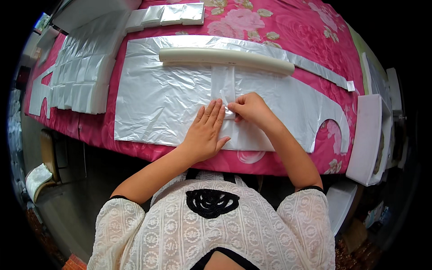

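Observation:
A pile of thin silvery-white plastic bags [157, 99] lies flat before me, handle cutouts at its right end. Across its far part rests a long cream-coloured tube [225, 56]. Between tube and hands runs a narrow folded plastic bag [222, 81], its near end at my fingers. My left hand [203, 135] presses flat on the plastic, fingers stretched out along the fold's left side. On the other side, my right hand [253, 109] pinches the near end of the folded bag between thumb and fingers. Its lower fingers are partly hidden.
A pink floral cloth [288, 27] covers the table. Stacks of folded plastic bags [90, 76] stand at the left, and small folded packets [173, 15] line the far side. At the right edge is a white open container [366, 139]. A chair [45, 157] stands at lower left.

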`<state>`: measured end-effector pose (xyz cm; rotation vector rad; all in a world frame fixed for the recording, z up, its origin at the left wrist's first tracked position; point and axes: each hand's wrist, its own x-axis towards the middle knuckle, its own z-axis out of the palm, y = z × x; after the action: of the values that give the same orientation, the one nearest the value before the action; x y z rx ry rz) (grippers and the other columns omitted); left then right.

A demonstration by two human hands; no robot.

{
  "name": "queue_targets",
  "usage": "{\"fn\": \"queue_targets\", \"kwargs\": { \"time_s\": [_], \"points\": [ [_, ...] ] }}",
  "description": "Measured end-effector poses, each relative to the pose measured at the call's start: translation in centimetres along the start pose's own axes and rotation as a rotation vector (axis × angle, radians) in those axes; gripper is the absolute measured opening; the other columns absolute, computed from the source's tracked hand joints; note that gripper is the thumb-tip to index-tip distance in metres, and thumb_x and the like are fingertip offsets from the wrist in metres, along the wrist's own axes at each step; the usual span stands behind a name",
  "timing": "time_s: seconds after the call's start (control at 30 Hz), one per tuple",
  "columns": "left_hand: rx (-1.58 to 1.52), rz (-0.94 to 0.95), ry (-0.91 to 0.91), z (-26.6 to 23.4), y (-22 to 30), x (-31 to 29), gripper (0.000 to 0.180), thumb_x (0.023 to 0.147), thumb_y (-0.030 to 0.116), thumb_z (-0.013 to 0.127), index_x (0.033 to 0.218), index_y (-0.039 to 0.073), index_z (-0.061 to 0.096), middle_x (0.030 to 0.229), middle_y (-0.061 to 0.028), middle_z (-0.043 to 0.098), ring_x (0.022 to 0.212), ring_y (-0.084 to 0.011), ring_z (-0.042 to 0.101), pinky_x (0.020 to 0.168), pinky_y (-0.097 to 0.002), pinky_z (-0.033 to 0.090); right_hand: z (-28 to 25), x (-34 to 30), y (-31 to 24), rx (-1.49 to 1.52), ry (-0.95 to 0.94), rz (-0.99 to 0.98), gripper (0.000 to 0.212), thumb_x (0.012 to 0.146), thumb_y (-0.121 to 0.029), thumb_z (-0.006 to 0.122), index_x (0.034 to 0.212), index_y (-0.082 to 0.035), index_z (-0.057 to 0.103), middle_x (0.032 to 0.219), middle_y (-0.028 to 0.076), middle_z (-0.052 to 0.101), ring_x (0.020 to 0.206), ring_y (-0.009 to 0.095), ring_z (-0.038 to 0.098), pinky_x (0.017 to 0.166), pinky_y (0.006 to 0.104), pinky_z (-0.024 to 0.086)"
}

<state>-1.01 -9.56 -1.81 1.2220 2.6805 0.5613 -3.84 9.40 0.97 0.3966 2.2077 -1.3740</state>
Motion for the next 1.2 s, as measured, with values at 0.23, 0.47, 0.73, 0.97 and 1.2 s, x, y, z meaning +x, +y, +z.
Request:
{"fn": "queue_targets", "kwargs": {
  "time_s": [0.23, 0.47, 0.73, 0.97, 1.2],
  "points": [
    [0.010, -0.010, 0.044, -0.1, -0.1, 0.1, 0.067, 0.085, 0.032, 0.051, 0.136, -0.005, 0.029, 0.144, -0.0207, 0.026, 0.135, -0.0317, 0.022, 0.110, -0.0417, 0.016, 1.6, -1.7, 1.7, -0.648, 0.546, -0.647, 0.057, 0.067, -0.027, 0.074, 0.114, -0.002, 0.054, 0.113, 0.015, 0.055, 0.103, 0.025, 0.053, 0.085, 0.0361, 0.043],
    [-0.080, 0.086, 0.238, -1.0, -1.5, 0.9, 0.045, 0.076, 0.011, 0.062, 0.118, -0.002, 0.050, 0.126, -0.0168, 0.049, 0.116, -0.0308, 0.047, 0.095, -0.0385, 0.040, -0.9, 1.1, 2.3, -0.740, 0.203, -0.970, 0.062, 0.070, -0.026, 0.072, 0.123, -0.004, 0.050, 0.132, 0.010, 0.047, 0.124, 0.027, 0.042, 0.103, 0.0368, 0.035],
    [-0.021, 0.219, 0.374, -0.7, -2.9, 1.5, 0.013, 0.072, 0.002, 0.064, 0.083, 0.003, 0.056, 0.102, -0.0108, 0.063, 0.095, -0.0272, 0.061, 0.081, -0.0341, 0.050, -1.8, 1.8, 1.8, -0.569, 0.132, -0.923, 0.046, 0.068, -0.001, 0.060, 0.114, -0.006, 0.058, 0.123, 0.010, 0.055, 0.118, 0.028, 0.048, 0.100, 0.0361, 0.039],
    [-0.199, 0.401, 0.296, -2.5, -2.4, -1.5, 0.019, 0.073, 0.014, 0.066, 0.085, 0.002, 0.056, 0.109, -0.0134, 0.061, 0.096, -0.0277, 0.060, 0.086, -0.0378, 0.048, 0.7, -1.0, 3.3, -0.609, 0.212, -1.109, 0.030, 0.065, 0.002, 0.062, 0.094, -0.007, 0.065, 0.104, 0.004, 0.065, 0.097, 0.022, 0.060, 0.082, 0.0326, 0.048],
    [-0.064, 0.436, 0.096, -2.2, -2.9, -2.9, 0.061, 0.069, 0.033, 0.070, 0.116, -0.002, 0.051, 0.120, -0.0154, 0.054, 0.111, -0.0280, 0.052, 0.097, -0.0393, 0.039, 2.4, -3.0, 4.7, -0.652, 0.289, -1.187, 0.025, 0.070, -0.006, 0.061, 0.095, -0.009, 0.066, 0.104, 0.003, 0.065, 0.095, 0.020, 0.060, 0.078, 0.0316, 0.049]
  ]
}}
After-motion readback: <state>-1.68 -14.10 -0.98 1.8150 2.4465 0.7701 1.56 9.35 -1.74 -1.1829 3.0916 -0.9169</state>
